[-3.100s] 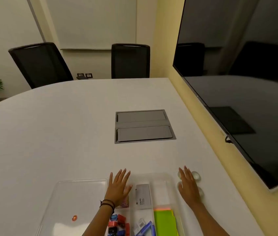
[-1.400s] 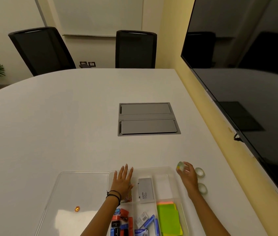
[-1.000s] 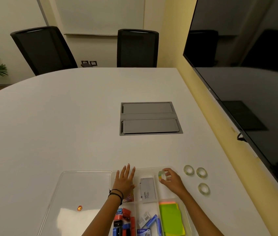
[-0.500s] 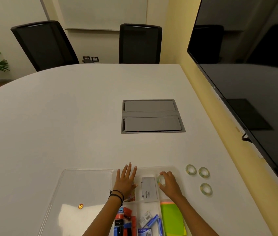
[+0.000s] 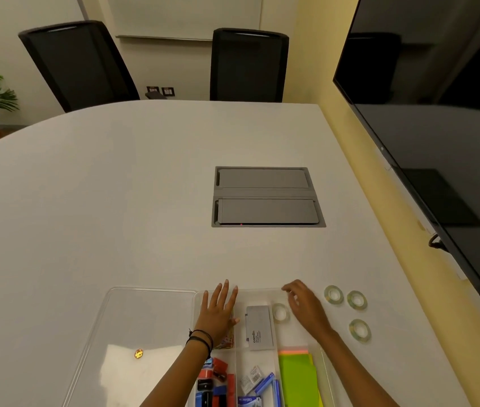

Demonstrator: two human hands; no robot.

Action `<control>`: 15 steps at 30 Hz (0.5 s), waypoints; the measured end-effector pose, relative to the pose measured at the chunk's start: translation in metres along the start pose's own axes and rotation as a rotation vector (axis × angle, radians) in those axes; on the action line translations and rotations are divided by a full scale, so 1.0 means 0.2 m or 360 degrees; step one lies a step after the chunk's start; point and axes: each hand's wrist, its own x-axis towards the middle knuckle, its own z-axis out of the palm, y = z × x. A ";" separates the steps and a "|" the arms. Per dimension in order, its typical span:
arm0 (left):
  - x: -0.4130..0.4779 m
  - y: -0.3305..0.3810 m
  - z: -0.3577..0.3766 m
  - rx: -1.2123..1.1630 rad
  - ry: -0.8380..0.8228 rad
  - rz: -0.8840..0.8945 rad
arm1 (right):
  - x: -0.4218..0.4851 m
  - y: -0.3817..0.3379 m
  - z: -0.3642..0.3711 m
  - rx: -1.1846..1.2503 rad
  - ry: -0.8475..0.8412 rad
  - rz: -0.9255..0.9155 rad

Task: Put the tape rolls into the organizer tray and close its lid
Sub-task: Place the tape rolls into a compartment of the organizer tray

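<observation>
Clear tape rolls: one (image 5: 280, 312) trayed, three (image 5: 333, 294) (image 5: 357, 300) (image 5: 360, 330) outside

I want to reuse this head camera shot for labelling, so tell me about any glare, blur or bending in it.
Head view: bright glare patch on the clear lid; wide-angle bending curves the table edge and tilts the chairs; the dark screen mirrors the room; the tape rolls stay readable but soft, and the right hand is slightly blurred.

Two black chairs (image 5: 92, 63) face a white table (image 5: 115, 186); a dark screen (image 5: 438, 113) hangs on the yellow wall (image 5: 315, 54).
</observation>
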 end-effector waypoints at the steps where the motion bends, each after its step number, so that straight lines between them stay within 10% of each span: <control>1: -0.01 0.00 0.00 -0.0008 0.0000 -0.0020 | 0.02 0.01 -0.03 0.0031 0.0084 -0.0004; 7: -0.01 0.00 0.02 0.0125 -0.0018 0.0014 | 0.10 0.20 -0.16 0.0005 0.0344 0.0259; 15: -0.01 0.00 0.02 0.0118 -0.0039 -0.0032 | 0.09 0.37 -0.19 -0.0419 -0.0262 0.0709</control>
